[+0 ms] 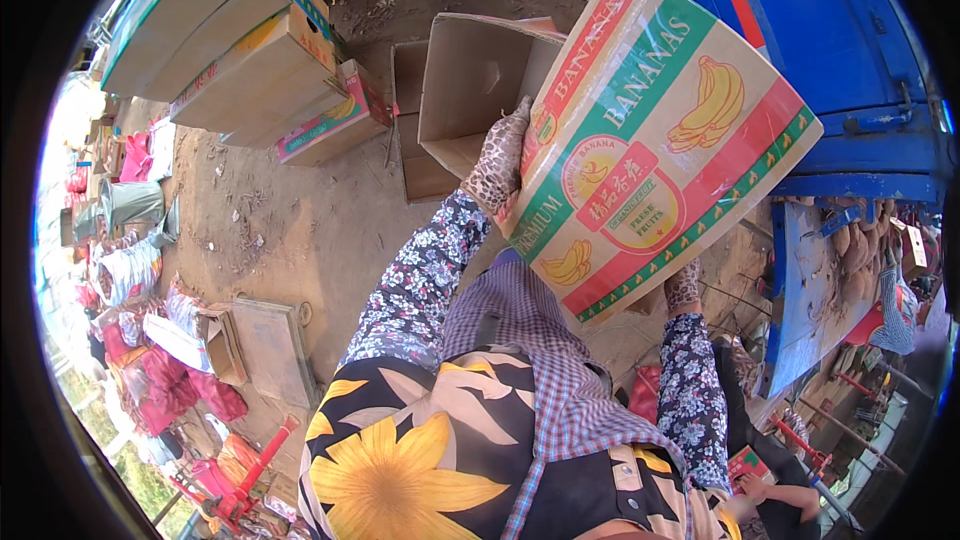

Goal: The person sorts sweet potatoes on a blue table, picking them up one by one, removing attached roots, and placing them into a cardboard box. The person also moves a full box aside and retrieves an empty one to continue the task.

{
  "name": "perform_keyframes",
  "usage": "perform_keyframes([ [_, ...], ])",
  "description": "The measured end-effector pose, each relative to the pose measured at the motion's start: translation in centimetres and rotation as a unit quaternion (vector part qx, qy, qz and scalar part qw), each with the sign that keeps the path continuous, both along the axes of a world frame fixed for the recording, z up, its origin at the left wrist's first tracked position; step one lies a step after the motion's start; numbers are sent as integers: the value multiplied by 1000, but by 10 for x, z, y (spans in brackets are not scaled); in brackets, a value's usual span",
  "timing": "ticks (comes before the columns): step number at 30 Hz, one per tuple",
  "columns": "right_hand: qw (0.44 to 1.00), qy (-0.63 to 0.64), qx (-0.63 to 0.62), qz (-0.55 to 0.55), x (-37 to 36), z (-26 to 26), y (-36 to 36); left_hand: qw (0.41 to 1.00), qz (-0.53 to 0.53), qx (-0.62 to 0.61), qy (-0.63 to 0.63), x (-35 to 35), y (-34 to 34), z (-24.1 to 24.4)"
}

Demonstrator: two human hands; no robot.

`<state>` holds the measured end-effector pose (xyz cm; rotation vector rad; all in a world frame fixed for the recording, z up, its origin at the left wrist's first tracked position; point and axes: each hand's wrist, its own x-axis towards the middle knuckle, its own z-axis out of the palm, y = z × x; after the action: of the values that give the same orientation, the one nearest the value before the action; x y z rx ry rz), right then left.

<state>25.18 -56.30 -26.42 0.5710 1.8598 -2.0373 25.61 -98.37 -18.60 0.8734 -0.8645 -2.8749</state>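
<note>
A cardboard banana box (667, 142) with green and red bands is held up before me, tilted. My left hand (501, 157), in a leopard-print glove, presses against its left side. At the box's lower right edge is my right hand (682, 286), in a matching glove; the box hides part of it, but it supports that side. Behind my left hand, an open cardboard box (469, 82) shows its inside. Another open box (411, 142) lies beside it on the ground.
Stacked cardboard boxes (247, 60) stand at the upper left. A blue truck (832, 52) is at the right, with a blue-edged bed (810, 300) holding brown roots or tubers below. Flat boards (274, 349) and filled sacks (150, 382) lie at the left. Another person's arm (787, 499) shows lower right.
</note>
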Motion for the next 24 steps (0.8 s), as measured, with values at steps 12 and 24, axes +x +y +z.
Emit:
perform_keyframes([
  [12,777,402,363,321,-18,225,-126,948,159,273,28,-37,52,-100],
  [24,913,186,341,128,-68,183,-14,959,25,232,162,43,21,-42],
])
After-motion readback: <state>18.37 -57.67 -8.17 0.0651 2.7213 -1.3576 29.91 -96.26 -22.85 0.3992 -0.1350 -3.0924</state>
